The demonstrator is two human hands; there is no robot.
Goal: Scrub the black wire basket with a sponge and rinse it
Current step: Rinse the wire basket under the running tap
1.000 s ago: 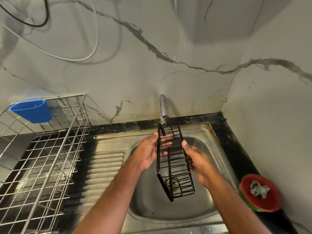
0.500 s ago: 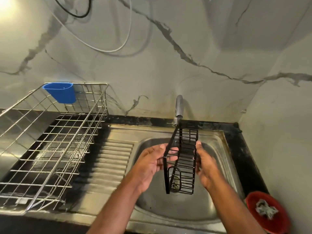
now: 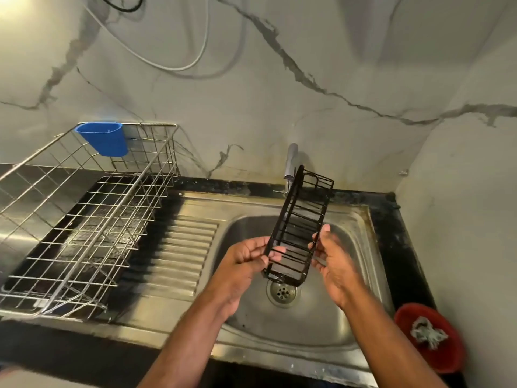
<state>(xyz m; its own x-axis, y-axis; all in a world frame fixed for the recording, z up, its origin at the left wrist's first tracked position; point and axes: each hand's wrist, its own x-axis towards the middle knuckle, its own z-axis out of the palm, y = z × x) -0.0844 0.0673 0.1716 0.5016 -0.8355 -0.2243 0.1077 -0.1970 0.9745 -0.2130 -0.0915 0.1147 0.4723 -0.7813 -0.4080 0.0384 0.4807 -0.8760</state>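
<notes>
Right, I have the basket [image 3: 300, 225] up over the sink [image 3: 361, 219], tilted, its far end leaning up toward the tap [image 3: 291, 163] and its near end low, just above the drain [image 3: 282, 292]. My left hand [image 3: 246, 264] pinches the near left edge, fingertips curled round the wires. My right hand [image 3: 333, 261] steadies the right side, thumb up against the frame and fingers curled loosely behind it; I cannot tell how firmly that side is held.

No sponge shows anywhere, and I see no water coming from the tap, so I judge both the scrub and the rinse are yet to be done.

What worries me from here:
- Both holds sit at the low end, so the long far end has nothing under it. Any scrubbing push up there could lever the basket out of my fingers and drop it into the sink.
- Thin wires give little to pinch, and soap or water would make them slip.
- To fetch a sponge I must free one hand, which leaves the whole basket on one pinch.
- The far end is close to the tap and could knock it if I raise or swing the basket.

The rack [image 3: 84, 228] with its blue cup [image 3: 105, 138] stands on the surface to the left, and a red bowl [image 3: 432, 340] holding a wad of something pale sits at the right.
</notes>
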